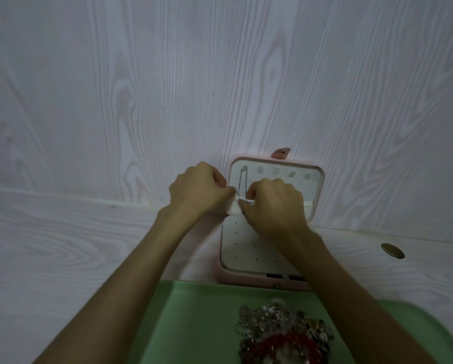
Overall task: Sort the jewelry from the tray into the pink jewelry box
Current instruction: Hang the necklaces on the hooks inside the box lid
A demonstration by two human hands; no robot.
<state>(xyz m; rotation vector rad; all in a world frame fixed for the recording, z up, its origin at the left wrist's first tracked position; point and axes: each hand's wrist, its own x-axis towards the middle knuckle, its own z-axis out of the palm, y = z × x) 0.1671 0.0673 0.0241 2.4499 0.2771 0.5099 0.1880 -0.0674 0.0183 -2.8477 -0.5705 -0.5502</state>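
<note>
Pinching the thin silver chain necklace (241, 185) with left hand (196, 189) and right hand (275, 203), fingers curled at the lid's pouch edge; chain already looped over the first hook of the open pink jewelry box (317, 185). Judging barely begun: heaped beads and chains (280, 334) still on the green plastic tray (193, 324), near the box on the white wood-grain surface (62, 245).

Dim, flat light; soft focus, wide-angle edge warp.

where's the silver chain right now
In the head view the silver chain hangs from the leftmost hook in the pink jewelry box lid, its lower end between both hands.
</note>
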